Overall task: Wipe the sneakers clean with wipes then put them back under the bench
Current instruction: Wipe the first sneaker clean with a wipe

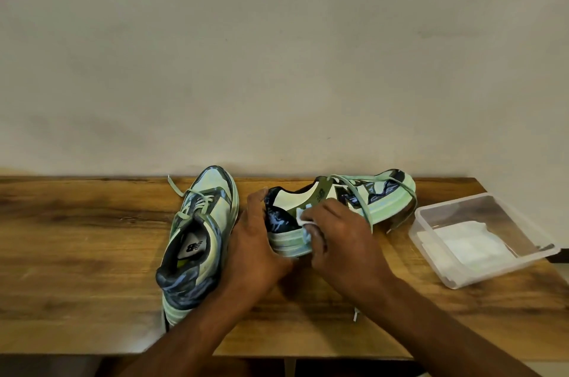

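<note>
The right sneaker [341, 207] is tipped on its side on the bench [92, 222], its heel gripped by the left hand [255, 241], probably so it is steadied while a wipe [303, 218], pinched in the right hand [335, 235], is rubbed over its side. The other sneaker [197, 241] is left upright beside it, and more wipes are kept in a clear tub [431, 266] to the right. The wood-grain bench is set against a plain pale wall [277, 53].

The bench [92, 238] is grained brown wood with a low sheen. Both sneakers [197, 241] look like mesh cloth with smooth synthetic panels, rubbery soles and cloth laces. The wipe [303, 219] is soft white cloth or paper. The box [480, 276] at right is clear glossy plastic. The wall [277, 53] is matt plaster.
</note>
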A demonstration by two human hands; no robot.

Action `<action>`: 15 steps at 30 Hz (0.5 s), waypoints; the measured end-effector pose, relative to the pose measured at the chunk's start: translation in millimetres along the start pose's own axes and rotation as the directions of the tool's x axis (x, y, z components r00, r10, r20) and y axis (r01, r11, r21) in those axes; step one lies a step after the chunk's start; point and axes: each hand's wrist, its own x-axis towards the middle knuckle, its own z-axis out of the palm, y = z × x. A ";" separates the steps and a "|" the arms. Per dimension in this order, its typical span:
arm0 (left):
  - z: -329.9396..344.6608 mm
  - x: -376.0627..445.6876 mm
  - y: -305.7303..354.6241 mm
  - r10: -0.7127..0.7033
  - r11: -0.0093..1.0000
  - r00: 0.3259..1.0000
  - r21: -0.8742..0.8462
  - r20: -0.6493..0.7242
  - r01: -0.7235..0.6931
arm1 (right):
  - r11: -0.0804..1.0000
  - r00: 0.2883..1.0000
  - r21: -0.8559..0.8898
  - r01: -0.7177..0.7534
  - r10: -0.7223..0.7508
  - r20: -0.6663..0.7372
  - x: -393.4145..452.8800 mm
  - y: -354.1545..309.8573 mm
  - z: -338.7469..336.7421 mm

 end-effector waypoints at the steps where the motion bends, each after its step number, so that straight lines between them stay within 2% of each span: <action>1: -0.1 0.3 0.6 0.000 1.000 1.000 -0.006 -0.004 0.000 | 1.000 0.999 0.003 0.016 -0.016 0.029 0.4 -1.9 -0.2; 4: -1.8 0.6 -0.9 -0.013 1.000 1.000 0.011 0.013 0.013 | 0.999 1.000 -0.033 -0.023 0.023 0.002 12.3 13.1 -13.9; 8: -3.6 -1.9 -4.1 -0.003 0.999 0.999 0.040 0.033 0.002 | 0.970 0.964 -0.056 -0.237 0.227 -0.141 22.9 36.2 -30.5; 11: -2.2 -2.4 -3.4 -0.004 1.000 1.000 0.031 0.023 0.004 | 0.989 0.983 -0.030 -0.145 0.140 -0.117 15.6 17.1 -16.0; 15: -1.9 -0.9 0.6 0.022 1.000 1.000 -0.013 -0.015 -0.022 | 1.000 1.000 0.015 0.008 -0.009 0.027 6.7 -8.9 -1.4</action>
